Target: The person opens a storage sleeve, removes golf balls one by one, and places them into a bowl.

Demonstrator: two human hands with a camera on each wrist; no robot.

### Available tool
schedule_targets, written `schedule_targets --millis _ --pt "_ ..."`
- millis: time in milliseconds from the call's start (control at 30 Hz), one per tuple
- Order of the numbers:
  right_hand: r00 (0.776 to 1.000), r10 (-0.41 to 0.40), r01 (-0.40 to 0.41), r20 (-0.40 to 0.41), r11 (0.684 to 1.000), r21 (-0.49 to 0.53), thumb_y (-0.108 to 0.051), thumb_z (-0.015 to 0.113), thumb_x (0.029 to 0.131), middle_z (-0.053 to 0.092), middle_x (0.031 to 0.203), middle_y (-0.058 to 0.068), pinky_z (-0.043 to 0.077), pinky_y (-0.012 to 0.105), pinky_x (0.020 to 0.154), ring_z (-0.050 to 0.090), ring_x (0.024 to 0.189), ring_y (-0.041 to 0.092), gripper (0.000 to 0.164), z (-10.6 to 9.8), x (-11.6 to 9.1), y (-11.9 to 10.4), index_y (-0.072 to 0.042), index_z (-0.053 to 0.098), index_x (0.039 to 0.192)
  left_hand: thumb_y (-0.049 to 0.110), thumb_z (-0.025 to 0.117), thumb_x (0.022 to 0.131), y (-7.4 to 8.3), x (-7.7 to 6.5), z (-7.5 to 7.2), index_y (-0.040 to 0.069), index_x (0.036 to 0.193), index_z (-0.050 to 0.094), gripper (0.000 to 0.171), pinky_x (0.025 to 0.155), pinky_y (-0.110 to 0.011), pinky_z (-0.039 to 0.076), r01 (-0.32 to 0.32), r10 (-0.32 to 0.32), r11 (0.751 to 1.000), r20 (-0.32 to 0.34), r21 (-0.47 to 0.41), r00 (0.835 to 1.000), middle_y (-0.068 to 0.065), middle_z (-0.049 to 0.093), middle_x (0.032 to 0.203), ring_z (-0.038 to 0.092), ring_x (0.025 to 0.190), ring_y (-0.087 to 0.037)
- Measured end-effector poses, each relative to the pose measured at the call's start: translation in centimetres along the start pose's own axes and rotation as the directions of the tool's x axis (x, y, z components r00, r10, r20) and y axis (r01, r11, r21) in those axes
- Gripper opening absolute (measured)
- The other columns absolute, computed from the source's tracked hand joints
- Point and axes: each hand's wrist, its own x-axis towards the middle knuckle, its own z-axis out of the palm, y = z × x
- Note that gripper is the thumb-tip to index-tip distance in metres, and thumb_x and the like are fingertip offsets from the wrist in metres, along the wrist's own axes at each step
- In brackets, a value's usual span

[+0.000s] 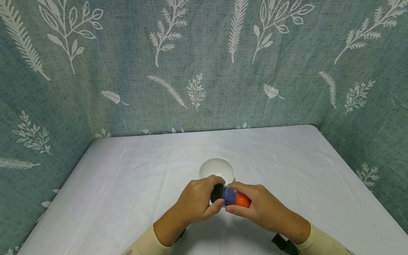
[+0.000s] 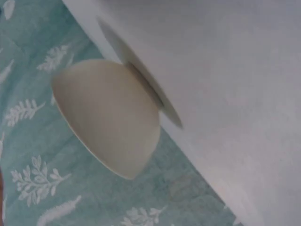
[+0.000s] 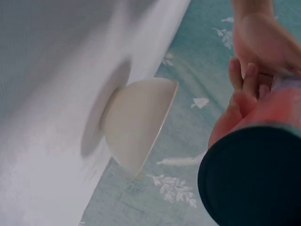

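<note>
Between my hands lies a clear tube-shaped container [image 1: 230,196] on its side, blue and orange inside. My left hand [image 1: 195,199] grips its black end [image 1: 217,193], with fingers over the top and thumb below. Round the orange part [image 1: 243,200], my right hand [image 1: 264,205] holds the other side between thumb and fingers. In the right wrist view a dark round end [image 3: 254,176] looms close, with the left hand [image 3: 265,44] behind it. Just beyond the hands stands a white bowl [image 1: 215,168]; what I see of its inside is bare. The left wrist view shows the bowl [image 2: 108,115] from the side.
A white cloth [image 1: 137,184] covers the table. Green fabric with white leaf prints [image 1: 204,60] hangs along the back and both sides. Dark straps [image 1: 283,244] sit under the right wrist.
</note>
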Motion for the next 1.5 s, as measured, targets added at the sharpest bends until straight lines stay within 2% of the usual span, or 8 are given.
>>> schedule_targets --millis 100,167,267,400,633,867,1267,1500 --pt "0.999 -0.032 0.029 0.043 0.998 0.063 -0.035 0.071 0.093 0.068 0.093 -0.008 0.055 0.02 0.06 0.058 0.073 -0.001 0.032 0.0 0.0 0.0 -0.02 0.063 0.12 0.047 0.023 0.106 -0.6 0.0 -0.1 0.006 0.107 0.053 0.051 0.051 -0.007 0.038 -0.133 0.134 0.991 -0.046 0.022 0.99 0.002 0.062 0.076 0.045 0.054 -0.001" --pt "0.997 -0.048 0.043 0.056 0.996 0.08 -0.034 0.071 0.093 0.069 0.095 -0.008 0.055 0.02 0.062 0.059 0.074 -0.001 0.032 0.1 0.0 0.0 -0.021 0.063 0.122 0.044 0.024 0.107 -0.8 0.0 -0.1 0.007 0.104 0.052 0.047 0.051 -0.007 0.038 -0.185 0.188 0.982 -0.077 0.039 0.979 0.002 0.06 0.073 0.045 0.053 -0.001" --pt "0.997 -0.052 0.049 0.059 0.997 0.064 -0.036 0.071 0.093 0.07 0.099 -0.008 0.055 0.019 0.064 0.059 0.076 -0.001 0.036 0.2 0.1 -0.1 -0.021 0.063 0.125 0.039 0.026 0.106 -0.9 0.0 -0.1 0.006 0.1 0.053 0.044 0.05 -0.008 0.041 -0.223 0.227 0.974 -0.119 0.051 0.966 0.0 0.061 0.071 0.047 0.052 -0.003" --pt "0.998 -0.042 0.042 0.045 0.999 0.011 -0.039 0.071 0.093 0.07 0.097 -0.007 0.054 0.018 0.064 0.058 0.077 -0.002 0.038 0.4 0.2 -0.3 -0.018 0.063 0.123 0.031 0.027 0.105 -0.8 0.0 0.1 0.004 0.096 0.054 0.039 0.048 -0.01 0.045 -0.224 0.236 0.971 -0.165 0.088 0.958 -0.003 0.062 0.072 0.052 0.051 -0.005" --pt "1.0 -0.012 0.011 -0.009 0.997 -0.076 -0.045 0.069 0.093 0.066 0.09 -0.009 0.052 0.017 0.062 0.054 0.072 -0.003 0.037 0.6 0.1 -0.5 -0.018 0.063 0.117 0.031 0.023 0.106 -0.3 -0.1 0.5 0.002 0.093 0.055 0.044 0.052 -0.018 0.054 -0.108 0.124 0.989 -0.172 0.1 0.977 -0.006 0.067 0.076 0.065 0.056 -0.012" --pt "0.996 -0.054 0.042 -0.076 0.988 -0.152 -0.043 0.07 0.092 0.067 0.089 -0.01 0.051 0.016 0.062 0.054 0.072 -0.003 0.036 0.8 0.1 -0.4 -0.017 0.063 0.116 0.036 0.021 0.108 0.3 0.0 0.5 0.002 0.097 0.052 0.048 0.051 -0.015 0.051 0.029 -0.022 0.998 -0.137 0.051 0.99 -0.005 0.068 0.076 0.062 0.054 -0.01" --pt "0.979 -0.118 0.075 -0.166 0.967 -0.242 -0.04 0.074 0.089 0.071 0.093 -0.007 0.051 0.015 0.062 0.055 0.073 -0.003 0.04 1.1 0.0 0.1 -0.012 0.064 0.116 0.037 0.022 0.108 1.0 0.1 0.8 0.003 0.099 0.052 0.046 0.049 -0.014 0.046 0.178 -0.176 0.984 -0.114 0.006 0.978 -0.004 0.068 0.071 0.055 0.052 -0.006" --pt "0.976 -0.122 0.072 -0.182 0.963 -0.259 -0.041 0.074 0.089 0.07 0.092 -0.008 0.05 0.013 0.062 0.055 0.072 -0.003 0.039 1.3 -0.1 0.2 -0.013 0.065 0.114 0.024 0.04 0.101 1.4 -0.2 1.0 0.004 0.102 0.053 0.024 0.048 -0.013 0.043 0.263 -0.264 0.964 -0.095 -0.029 0.96 -0.002 0.065 0.068 0.05 0.053 -0.004"
